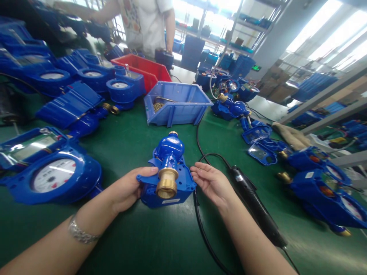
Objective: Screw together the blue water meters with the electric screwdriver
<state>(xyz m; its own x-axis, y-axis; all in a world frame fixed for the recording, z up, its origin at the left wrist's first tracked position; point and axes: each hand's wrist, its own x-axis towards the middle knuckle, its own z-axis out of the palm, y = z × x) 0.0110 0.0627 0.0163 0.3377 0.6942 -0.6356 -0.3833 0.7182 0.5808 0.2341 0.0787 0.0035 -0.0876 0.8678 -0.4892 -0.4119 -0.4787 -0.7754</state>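
Observation:
A blue water meter point(172, 172) with a threaded brass pipe end towards me sits on the green bench in front of me. Its rounded blue body faces up, and a white label shows low on its near side. My left hand point(130, 189) grips its left edge, thumb on top and the other fingers partly hidden. At the right edge is my right hand point(210, 181), fingers loosely extended and their tips next to the housing; whether they touch it is unclear. Just right of that hand lies a black electric screwdriver point(255, 204) with its cable.
Beyond the meter stands a light-blue bin point(177, 109) with small brass-coloured screws, and behind it a red bin point(143, 70). More blue meters point(57, 173) crowd the left side; others point(321, 187) line the right. Across the bench stands a person point(149, 26).

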